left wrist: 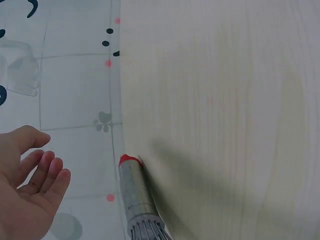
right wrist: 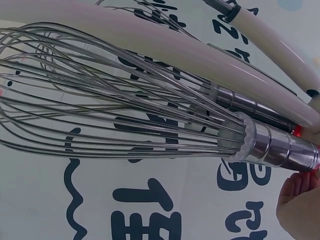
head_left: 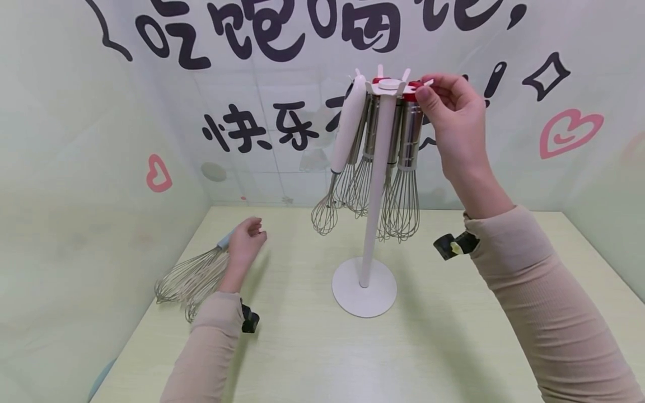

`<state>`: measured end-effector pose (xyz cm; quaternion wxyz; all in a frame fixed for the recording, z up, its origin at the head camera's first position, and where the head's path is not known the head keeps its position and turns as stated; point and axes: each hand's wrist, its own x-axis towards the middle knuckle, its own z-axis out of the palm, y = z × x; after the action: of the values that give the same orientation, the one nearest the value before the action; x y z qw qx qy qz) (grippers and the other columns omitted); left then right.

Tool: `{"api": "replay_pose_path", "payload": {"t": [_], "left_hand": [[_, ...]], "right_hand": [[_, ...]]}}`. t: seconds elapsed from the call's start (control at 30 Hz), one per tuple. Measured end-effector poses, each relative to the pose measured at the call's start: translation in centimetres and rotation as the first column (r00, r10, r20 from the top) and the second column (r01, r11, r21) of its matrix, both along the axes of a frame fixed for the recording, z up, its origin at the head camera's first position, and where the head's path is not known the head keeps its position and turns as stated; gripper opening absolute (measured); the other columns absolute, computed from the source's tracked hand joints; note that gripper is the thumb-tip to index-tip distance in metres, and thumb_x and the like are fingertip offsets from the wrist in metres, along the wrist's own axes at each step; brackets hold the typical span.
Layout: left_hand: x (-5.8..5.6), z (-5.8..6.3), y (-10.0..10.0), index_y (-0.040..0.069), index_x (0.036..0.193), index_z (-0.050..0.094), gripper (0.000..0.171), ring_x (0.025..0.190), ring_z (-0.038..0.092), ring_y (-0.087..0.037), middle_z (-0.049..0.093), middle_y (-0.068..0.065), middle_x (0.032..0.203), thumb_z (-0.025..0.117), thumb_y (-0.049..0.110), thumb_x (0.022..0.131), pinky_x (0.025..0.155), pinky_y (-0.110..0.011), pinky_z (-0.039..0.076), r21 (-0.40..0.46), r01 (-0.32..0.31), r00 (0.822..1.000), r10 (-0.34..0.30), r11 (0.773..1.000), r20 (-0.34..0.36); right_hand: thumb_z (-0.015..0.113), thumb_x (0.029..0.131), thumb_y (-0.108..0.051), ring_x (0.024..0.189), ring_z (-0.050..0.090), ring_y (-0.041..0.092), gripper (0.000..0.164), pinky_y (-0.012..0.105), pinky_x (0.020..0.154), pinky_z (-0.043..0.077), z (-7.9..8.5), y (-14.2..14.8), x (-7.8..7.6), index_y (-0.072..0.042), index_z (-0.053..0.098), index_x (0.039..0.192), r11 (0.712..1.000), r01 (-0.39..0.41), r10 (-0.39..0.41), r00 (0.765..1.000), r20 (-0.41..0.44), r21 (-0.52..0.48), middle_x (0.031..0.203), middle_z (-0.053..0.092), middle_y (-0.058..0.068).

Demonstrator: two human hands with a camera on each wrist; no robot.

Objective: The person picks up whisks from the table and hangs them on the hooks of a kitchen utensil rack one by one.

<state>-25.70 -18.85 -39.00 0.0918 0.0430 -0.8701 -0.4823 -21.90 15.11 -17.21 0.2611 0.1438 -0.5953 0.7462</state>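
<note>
My right hand point(head_left: 456, 115) is up at the top of a white stand point(head_left: 374, 196). Its thumb and fingers pinch the red end of a steel-handled whisk point(head_left: 411, 131), which hangs by a hook on the right side. In the right wrist view, this whisk's handle point(right wrist: 280, 147) runs up to the fingers. Other whisks hang around the pole, among them a white-handled whisk point(head_left: 349, 126). My left hand point(head_left: 246, 240) is held over the table's left side, fingers loosely bent, holding nothing. Close by lie a blue-handled whisk point(head_left: 225, 240) and a red-tipped steel-handled whisk point(left wrist: 137, 192).
The stand's round white base point(head_left: 347, 291) rests on the pale wooden table point(head_left: 312, 358). Behind rises a white printed backdrop point(head_left: 282, 168) with dark lettering and pink hearts. The wire heads of the lying whisks point(head_left: 196, 280) reach the table's left edge.
</note>
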Motion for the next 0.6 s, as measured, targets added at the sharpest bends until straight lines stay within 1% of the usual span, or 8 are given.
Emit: {"api": "replay_pose_path", "payload": {"t": [0.2,0.3,0.47,0.6], "left_hand": [[0.2,-1.1,-1.1,-0.009,0.132,0.048,0.041,0.124,0.051,-0.038,0.053,-0.029,0.132,0.054,0.003,0.093,0.107,-0.045,0.044,-0.019,-0.002,1.000,0.002,1.000,0.003],[0.2,-1.6,-1.4,-0.010,0.129,0.051,0.039,0.122,0.052,-0.039,0.054,-0.029,0.130,0.057,0.005,0.093,0.106,-0.045,0.045,-0.041,-0.010,1.000,0.009,0.999,-0.020],[0.3,-1.9,-1.8,-0.007,0.130,0.052,0.041,0.121,0.054,-0.040,0.055,-0.029,0.131,0.059,0.007,0.093,0.104,-0.046,0.046,-0.092,-0.013,0.999,0.009,0.996,-0.037],[0.3,-2.1,-2.1,-0.005,0.133,0.050,0.043,0.123,0.053,-0.039,0.053,-0.027,0.134,0.059,0.007,0.093,0.105,-0.046,0.046,-0.138,-0.001,1.000,-0.002,0.990,-0.020]], "right_hand": [[0.069,0.084,-0.010,0.086,0.053,0.011,0.015,0.015,0.074,0.048,0.0,0.1,0.2,-0.009,0.065,0.097,1.000,0.006,-0.005,1.000,0.011,-0.011,0.092,0.061,0.000],[0.069,0.083,-0.011,0.087,0.054,0.011,0.014,0.016,0.075,0.048,0.0,0.1,0.2,-0.009,0.065,0.097,1.000,0.002,-0.002,1.000,0.007,-0.010,0.092,0.062,0.000],[0.070,0.083,-0.011,0.087,0.054,0.011,0.014,0.016,0.076,0.048,0.1,0.1,0.2,-0.010,0.065,0.096,1.000,0.015,-0.015,1.000,0.001,-0.009,0.092,0.062,-0.001],[0.070,0.083,-0.011,0.087,0.055,0.011,0.015,0.016,0.077,0.049,0.0,0.1,0.3,-0.009,0.065,0.097,1.000,0.026,-0.026,1.000,0.002,-0.013,0.093,0.062,0.000]]}}
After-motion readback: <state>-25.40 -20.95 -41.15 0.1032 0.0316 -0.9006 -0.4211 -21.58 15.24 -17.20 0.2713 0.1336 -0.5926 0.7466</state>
